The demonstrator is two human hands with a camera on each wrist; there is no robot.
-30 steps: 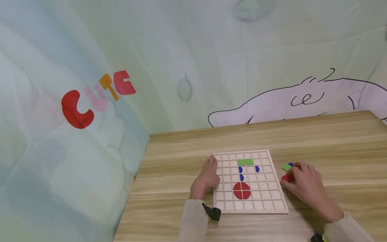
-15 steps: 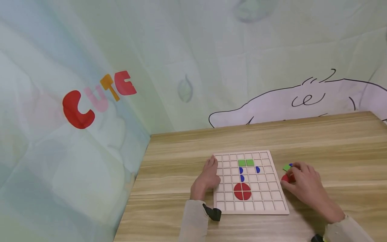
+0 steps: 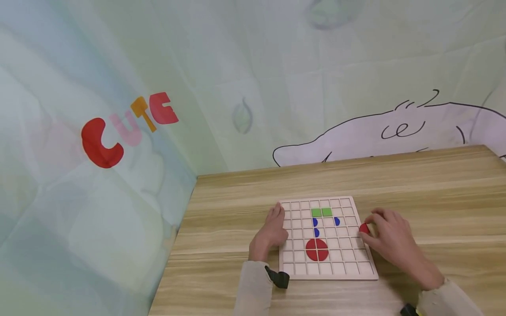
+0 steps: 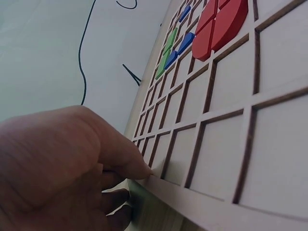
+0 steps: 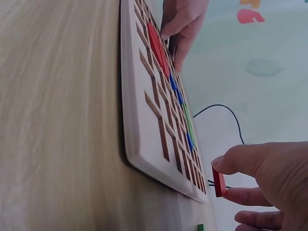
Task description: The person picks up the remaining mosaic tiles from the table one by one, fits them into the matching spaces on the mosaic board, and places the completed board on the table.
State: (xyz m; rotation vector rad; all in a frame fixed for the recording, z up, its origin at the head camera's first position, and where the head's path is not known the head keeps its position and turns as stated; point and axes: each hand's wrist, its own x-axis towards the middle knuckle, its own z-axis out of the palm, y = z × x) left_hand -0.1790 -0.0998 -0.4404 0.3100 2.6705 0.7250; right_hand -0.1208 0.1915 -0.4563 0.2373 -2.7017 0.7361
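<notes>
A pale gridded board (image 3: 348,254) lies on the table, with red, blue and green pieces set in its cells. My left hand (image 3: 270,231) rests along the board's left edge; in the left wrist view its thumb (image 4: 120,154) touches the rim. Between thumb and fingers, my right hand (image 3: 393,237) pinches a red piece (image 3: 364,228) with a curved side, at the board's right edge. The right wrist view shows this red piece (image 5: 219,182) edge-on. Four-part red circle (image 3: 317,249), green squares (image 3: 322,212) and blue half-rounds (image 3: 337,221) sit in the grid.
In the right wrist view, a bit of a green piece (image 5: 200,227) shows beside the board on the wooden table (image 3: 221,210). A printed cloth (image 3: 221,87) hangs behind the table and along its left side.
My right hand has moved left toward the board, carrying the red piece from the table to the board's right edge. The left hand stays put.
</notes>
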